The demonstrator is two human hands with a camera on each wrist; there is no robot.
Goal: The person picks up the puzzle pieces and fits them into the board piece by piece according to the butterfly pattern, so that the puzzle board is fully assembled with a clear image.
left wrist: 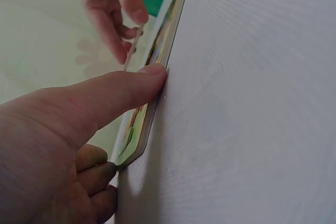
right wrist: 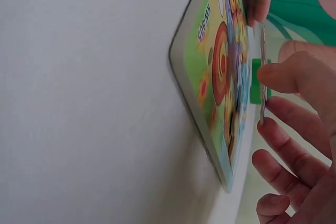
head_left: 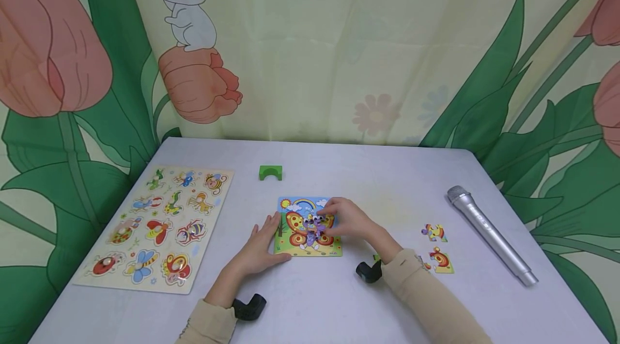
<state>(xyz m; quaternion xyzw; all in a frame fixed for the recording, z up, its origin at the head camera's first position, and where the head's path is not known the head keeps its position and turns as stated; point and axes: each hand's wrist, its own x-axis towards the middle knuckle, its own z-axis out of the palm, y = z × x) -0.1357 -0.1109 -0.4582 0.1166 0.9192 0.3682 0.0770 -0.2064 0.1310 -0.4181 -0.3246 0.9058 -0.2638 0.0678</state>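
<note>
A small butterfly puzzle board [head_left: 334, 250] lies flat at the middle of the table, with a sun and rainbow along its top. My left hand [head_left: 261, 247] rests at its left side, fingers stretched along the edge. In the left wrist view the thumb [left wrist: 126, 90] presses on the board's near edge. My right hand [head_left: 352, 219] pinches a thin puzzle piece [right wrist: 263, 45] between thumb and fingertips, over the board. From the head view the piece appears purple, overlapping the butterfly's body; the right wrist view shows it edge-on, raised off the board.
Loose puzzle pieces [head_left: 436, 232] lie to the right, one partly behind the right sleeve [head_left: 426, 290]. Beyond them is a silver microphone [head_left: 494, 237]. A large insect puzzle board [head_left: 116, 276] occupies the left side. A green arch block [head_left: 270, 172] stands behind the small board.
</note>
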